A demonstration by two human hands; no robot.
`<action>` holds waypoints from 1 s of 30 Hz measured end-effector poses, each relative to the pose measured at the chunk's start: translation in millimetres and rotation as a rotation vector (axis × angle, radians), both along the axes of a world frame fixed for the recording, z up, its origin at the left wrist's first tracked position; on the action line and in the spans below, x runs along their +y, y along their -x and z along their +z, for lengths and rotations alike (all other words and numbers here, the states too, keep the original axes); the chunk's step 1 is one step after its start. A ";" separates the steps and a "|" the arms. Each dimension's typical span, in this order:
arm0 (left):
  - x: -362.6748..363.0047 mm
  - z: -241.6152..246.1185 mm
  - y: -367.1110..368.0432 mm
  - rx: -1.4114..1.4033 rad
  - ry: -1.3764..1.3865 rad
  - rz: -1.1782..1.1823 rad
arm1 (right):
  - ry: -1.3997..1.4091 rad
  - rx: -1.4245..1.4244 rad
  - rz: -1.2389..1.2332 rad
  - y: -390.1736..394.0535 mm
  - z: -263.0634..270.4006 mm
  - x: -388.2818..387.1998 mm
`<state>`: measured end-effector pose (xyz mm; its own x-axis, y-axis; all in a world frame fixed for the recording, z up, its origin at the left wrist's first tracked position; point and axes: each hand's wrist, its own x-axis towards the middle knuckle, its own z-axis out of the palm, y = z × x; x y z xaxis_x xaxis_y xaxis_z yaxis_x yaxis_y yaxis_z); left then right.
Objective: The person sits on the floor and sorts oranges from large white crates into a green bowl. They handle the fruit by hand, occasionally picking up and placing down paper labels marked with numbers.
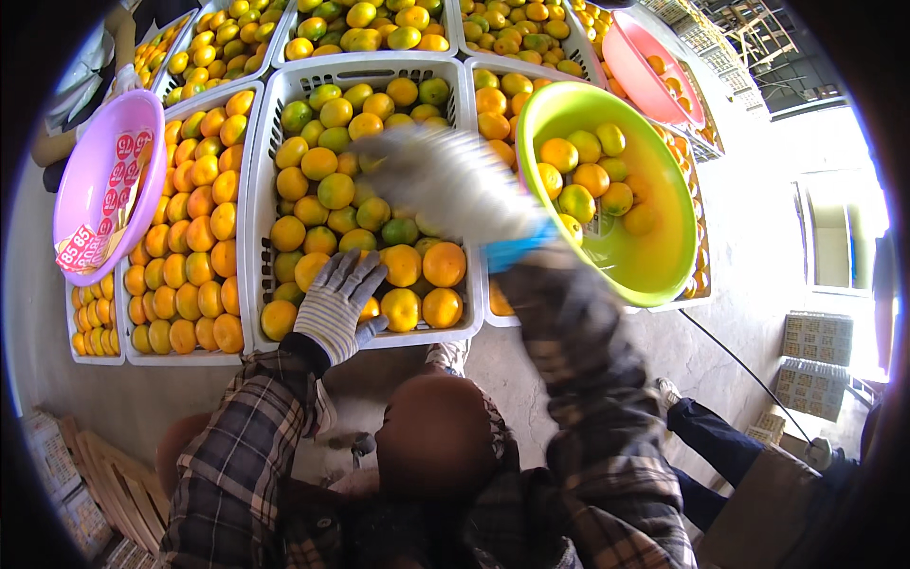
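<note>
A white plastic crate [257,185] of orange and greenish-yellow citrus fruit stands before me. My left hand [343,299], in a striped grey-palmed glove, lies over fruit at the crate's near edge, fingers spread; whether it grips one is hidden. Beside it, orange citrus fruits [401,309] sit in rows in the near right corner. My right hand [434,178], gloved and blurred by motion, is over the crate's right part; its fingers and anything in them cannot be made out. A lime-green plastic basin [640,249] holding several citrus fruits [590,178] rests to the right, on neighbouring crates.
A crate of rowed oranges [192,235] adjoins on the left, under a purple basin [106,171] with red-and-white stickers. More fruit crates and a pink basin [650,67] lie beyond. At the left edge another person's gloved hand [128,78] shows; a person's legs [718,441] are at the right.
</note>
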<state>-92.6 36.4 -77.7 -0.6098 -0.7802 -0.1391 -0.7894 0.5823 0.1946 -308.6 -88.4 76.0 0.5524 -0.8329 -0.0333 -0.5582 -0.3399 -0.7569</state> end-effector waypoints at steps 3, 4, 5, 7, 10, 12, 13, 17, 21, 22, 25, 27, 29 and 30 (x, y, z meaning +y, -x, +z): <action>-1.6 -0.8 6.6 0.023 -0.027 -0.007 | -0.041 -0.240 -0.449 127.7 7.4 -29.4; -4.2 -11.3 28.7 0.085 -0.036 -0.040 | -0.038 0.138 -0.542 191.7 7.2 -37.2; -6.1 -8.0 32.8 0.080 -0.030 -0.050 | -0.064 0.439 -0.571 242.5 6.1 -49.5; -4.1 -9.2 23.2 0.061 -0.031 -0.028 | -0.486 0.800 -0.796 232.7 5.1 -38.6; -3.4 -6.6 19.1 0.068 -0.010 -0.020 | -0.710 0.664 -0.821 225.2 -33.2 -12.2; -3.2 -7.6 20.7 0.091 -0.004 -0.018 | -0.591 0.596 -0.737 229.5 -47.5 -8.3; -4.1 -14.2 32.0 0.136 -0.006 -0.031 | -0.522 0.549 -0.706 256.9 -46.6 0.4; -4.8 -13.8 25.3 0.124 -0.009 -0.032 | 0.043 0.255 -0.587 241.7 -17.5 24.9; 2.8 -3.3 5.1 0.064 0.035 0.000 | 0.013 -0.190 -0.469 153.2 15.9 37.8; 0.9 -4.4 11.1 0.108 -0.016 -0.001 | -0.098 -0.297 -0.481 135.2 19.0 45.5; -1.7 -3.8 16.4 0.144 -0.013 -0.015 | -0.301 -0.590 -0.305 63.5 3.5 50.5; 0.9 -9.7 12.7 0.188 -0.042 0.015 | -0.452 -0.652 -0.202 3.0 -30.6 34.9; -1.6 -11.7 17.8 0.259 -0.053 0.015 | -0.524 -0.505 -0.185 -49.3 -65.9 17.4; -1.5 -11.3 20.1 0.301 -0.068 0.023 | -0.605 -0.437 -0.154 -69.4 -86.2 8.6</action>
